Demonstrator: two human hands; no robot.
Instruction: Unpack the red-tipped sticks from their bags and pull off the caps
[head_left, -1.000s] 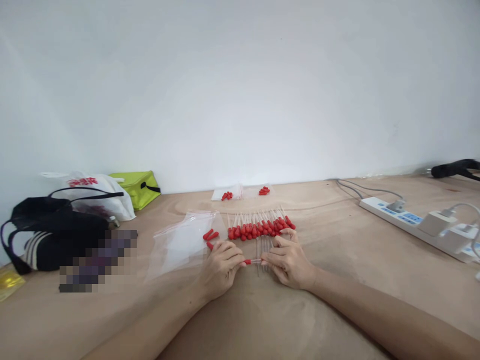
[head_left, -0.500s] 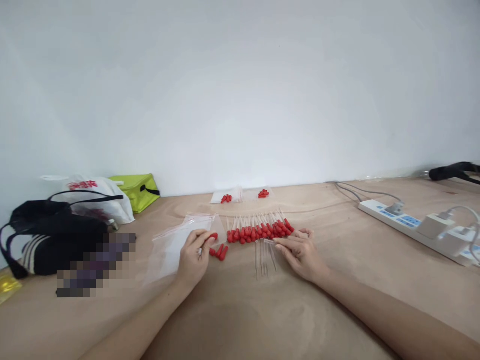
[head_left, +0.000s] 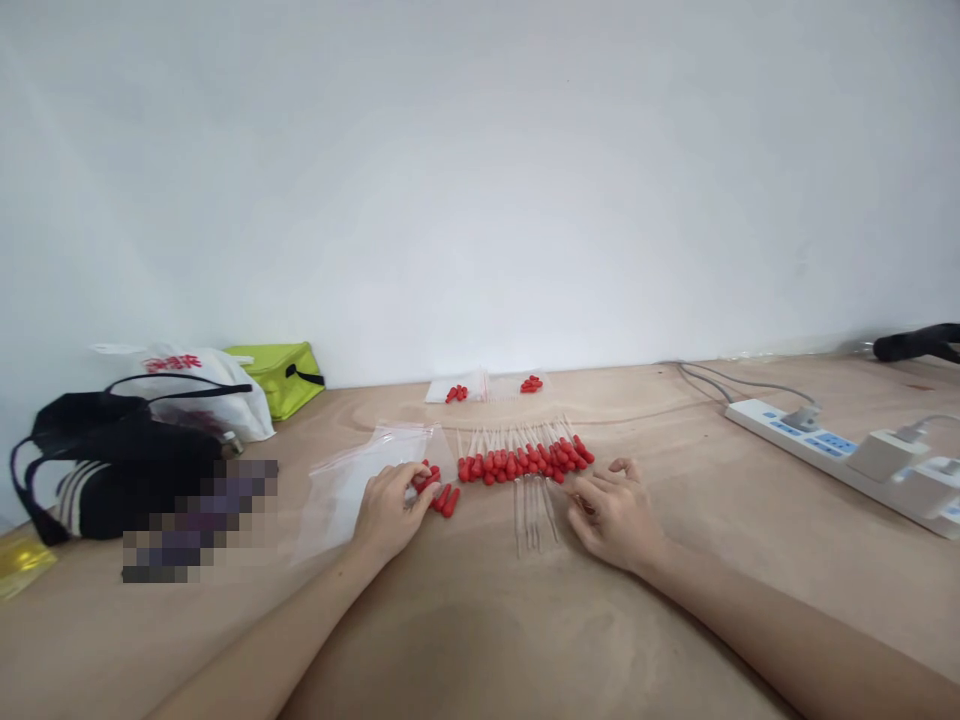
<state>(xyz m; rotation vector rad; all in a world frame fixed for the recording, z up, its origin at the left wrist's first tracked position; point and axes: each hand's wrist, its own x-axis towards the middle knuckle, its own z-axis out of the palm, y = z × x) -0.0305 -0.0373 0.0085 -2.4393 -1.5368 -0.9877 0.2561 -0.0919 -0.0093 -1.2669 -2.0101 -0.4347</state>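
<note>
Over on the left of the table (head_left: pixel 480 640) sit a black bag (head_left: pixel 112 455), a white plastic bag (head_left: pixel 206 390) and a green pouch (head_left: pixel 274 372), all well away from the work. Nearer the middle lies a clear zip bag (head_left: pixel 356 478), flat and empty-looking, with the left hand (head_left: pixel 390 508) resting on its edge. That hand's thumb and forefinger are pinched together on one of the loose red rubber caps (head_left: pixel 447 500), which lie in a little cluster just beside it. I'd guess they are soft, light and a bit grippy, easy to pinch by the sides but apt to roll. Next comes a row of droppers (head_left: pixel 525 462) already wearing red caps, laid side by side. Just in front of them lie a few bare glass tubes (head_left: pixel 529 512). Those look thin, stiff, slick and easy to snap, so I'd take one near the middle with a light grip. The right hand (head_left: pixel 616 512) rests just beside the tubes, fingers loosely curled and apart, with nothing clearly in them. Far right, a power strip (head_left: pixel 817 440) runs along the table.
</note>
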